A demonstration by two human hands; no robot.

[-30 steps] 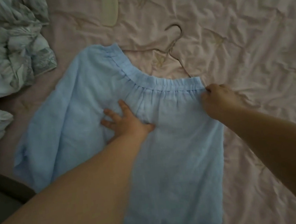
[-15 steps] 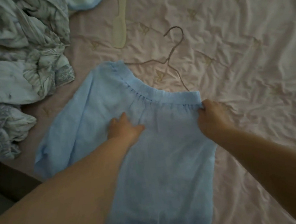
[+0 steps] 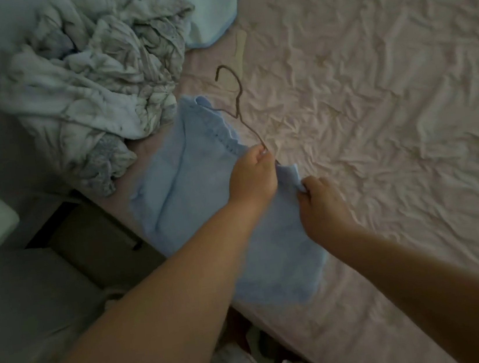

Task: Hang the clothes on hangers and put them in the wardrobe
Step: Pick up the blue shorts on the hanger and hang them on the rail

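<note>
Blue garment (image 3: 191, 193) lies on the pink bedsheet (image 3: 374, 102) under both hands. Left hand (image 3: 251, 176) pinches the wire hanger (image 3: 238, 102) at the waistband; right hand (image 3: 320, 201) grips the garment's edge just beside it.

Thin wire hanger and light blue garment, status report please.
Left hand pinches thin wire hanger. Right hand grips light blue garment at waistband. Nothing in the way.
</note>
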